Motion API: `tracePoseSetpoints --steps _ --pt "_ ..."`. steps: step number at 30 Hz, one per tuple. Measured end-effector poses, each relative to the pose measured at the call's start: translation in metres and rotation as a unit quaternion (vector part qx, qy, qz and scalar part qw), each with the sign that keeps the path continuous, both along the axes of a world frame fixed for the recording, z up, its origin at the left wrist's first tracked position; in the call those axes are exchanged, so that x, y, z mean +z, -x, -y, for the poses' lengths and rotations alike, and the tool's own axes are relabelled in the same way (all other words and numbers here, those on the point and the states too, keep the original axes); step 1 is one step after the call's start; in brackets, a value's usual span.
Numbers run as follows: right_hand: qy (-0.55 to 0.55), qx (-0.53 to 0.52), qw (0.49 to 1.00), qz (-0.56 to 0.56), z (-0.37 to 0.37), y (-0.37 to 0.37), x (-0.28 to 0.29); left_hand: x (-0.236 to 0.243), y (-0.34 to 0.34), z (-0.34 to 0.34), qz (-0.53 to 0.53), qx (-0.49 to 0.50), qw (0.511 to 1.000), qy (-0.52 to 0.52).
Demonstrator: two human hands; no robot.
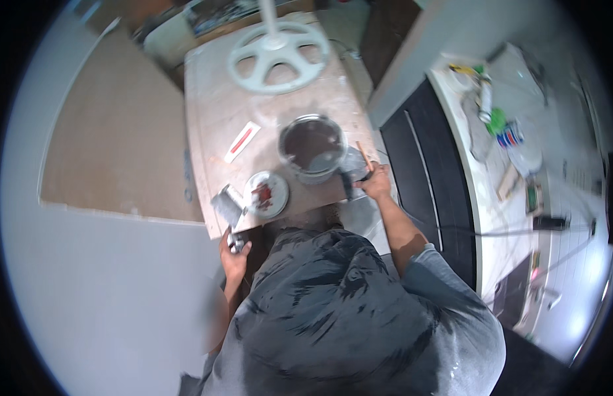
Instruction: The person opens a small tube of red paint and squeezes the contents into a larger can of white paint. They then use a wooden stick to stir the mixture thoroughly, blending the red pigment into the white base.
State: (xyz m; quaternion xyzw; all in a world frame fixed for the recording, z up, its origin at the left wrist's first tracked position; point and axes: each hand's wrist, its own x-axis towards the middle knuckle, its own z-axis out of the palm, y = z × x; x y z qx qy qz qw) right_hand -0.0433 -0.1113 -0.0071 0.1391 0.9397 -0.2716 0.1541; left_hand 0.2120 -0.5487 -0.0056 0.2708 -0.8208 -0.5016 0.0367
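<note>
My left hand point(235, 261) is at the work board's near-left corner, closed on a silver metal object point(236, 243), below a grey flat-bladed tool point(226, 206). A pale dish point(273, 198) with reddish-brown material sits right of that tool. My right hand point(377, 181) is at the board's right edge, gripping a dark-handled tool point(364, 177) whose shape is blurred, near a thin orange stick point(362, 153). A metal bucket point(311, 145) with brown-grey contents stands between and beyond my hands. A white strip with a red middle point(241, 141) lies on the board point(214, 99).
A white spoked wheel point(276, 56) on a post occupies the board's far end. At right, a dark cabinet point(412, 165) supports a white counter point(464, 198) with bottles, bags and cables. At left are a pale wall point(108, 277) and brown panel point(115, 145).
</note>
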Motion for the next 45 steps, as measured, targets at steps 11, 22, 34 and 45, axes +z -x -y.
tracePoseSetpoints --steps 11,22,34,45 --pt "0.002 -0.030 0.994 -0.104 0.023 -0.046 0.018 0.066 0.026 -0.005 0.095 -0.112 0.988 0.040" --pt "0.053 -0.144 0.986 -0.068 -0.033 -0.025 0.012 0.140 0.164 -0.199 0.204 -0.415 0.884 -0.072" --pt "0.197 -0.160 0.967 -0.027 -0.086 -0.032 -0.030 0.000 0.269 -0.318 0.103 -0.448 0.842 0.282" --pt "0.339 -0.343 0.876 -0.007 -0.221 -0.114 -0.028 0.012 0.259 -0.337 0.141 -0.562 0.740 0.342"
